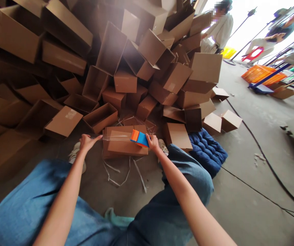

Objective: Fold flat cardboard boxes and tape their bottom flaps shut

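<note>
My right hand (153, 142) grips an orange and blue tape dispenser (139, 138) over a stack of flattened cardboard boxes (126, 147) on the floor between my feet. A strip of clear tape (116, 138) stretches from the dispenser across to my left hand (87, 142), which pinches its free end. The tape lies over or just above the top cardboard; I cannot tell if it touches. Loose white strapping (129, 174) trails from under the stack.
A large heap of open cardboard boxes (152, 48) rises ahead. On the right are a blue tufted cushion (208, 152), a box (178, 135) and black cables (262, 150) along the floor. Two people (220, 25) sit farther back, near orange crates (262, 75).
</note>
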A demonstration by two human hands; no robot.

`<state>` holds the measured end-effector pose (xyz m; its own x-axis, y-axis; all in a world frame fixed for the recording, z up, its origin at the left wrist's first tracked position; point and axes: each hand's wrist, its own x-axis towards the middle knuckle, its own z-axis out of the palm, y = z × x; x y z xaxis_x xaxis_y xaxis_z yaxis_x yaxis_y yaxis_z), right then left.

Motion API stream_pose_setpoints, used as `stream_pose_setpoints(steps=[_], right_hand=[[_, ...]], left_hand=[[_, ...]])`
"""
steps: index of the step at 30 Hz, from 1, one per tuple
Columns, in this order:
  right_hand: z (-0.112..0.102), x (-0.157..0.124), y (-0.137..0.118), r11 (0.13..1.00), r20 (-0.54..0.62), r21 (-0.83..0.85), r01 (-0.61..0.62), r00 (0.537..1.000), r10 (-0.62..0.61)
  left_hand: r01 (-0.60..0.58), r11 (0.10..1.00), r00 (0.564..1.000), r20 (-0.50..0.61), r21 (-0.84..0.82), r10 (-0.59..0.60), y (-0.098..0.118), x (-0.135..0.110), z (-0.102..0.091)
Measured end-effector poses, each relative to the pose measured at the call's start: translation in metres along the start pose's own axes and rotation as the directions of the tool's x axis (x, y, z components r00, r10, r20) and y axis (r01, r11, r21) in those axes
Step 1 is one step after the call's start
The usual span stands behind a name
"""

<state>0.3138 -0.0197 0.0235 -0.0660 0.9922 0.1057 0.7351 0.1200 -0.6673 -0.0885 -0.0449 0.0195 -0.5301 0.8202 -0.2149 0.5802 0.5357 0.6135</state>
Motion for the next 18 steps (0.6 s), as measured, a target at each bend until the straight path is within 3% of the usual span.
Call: stream_pose_setpoints(steps=[6, 18], right_hand=[[-0.002, -0.003, 0.005, 0.999, -0.009, -0.031, -0.034, 0.999, 0.033], [0.006, -0.011, 0.016, 0.991, -0.106, 0.074, -0.113, 0.987, 0.120]], left_hand=[[0.047, 0.999, 0.999, 0.026, -0.008, -0.047, 0.000, -0.004, 0.012], [0.039, 0.999, 0.997, 0.071, -0.038, -0.036, 0.005, -0.008, 0.035]])
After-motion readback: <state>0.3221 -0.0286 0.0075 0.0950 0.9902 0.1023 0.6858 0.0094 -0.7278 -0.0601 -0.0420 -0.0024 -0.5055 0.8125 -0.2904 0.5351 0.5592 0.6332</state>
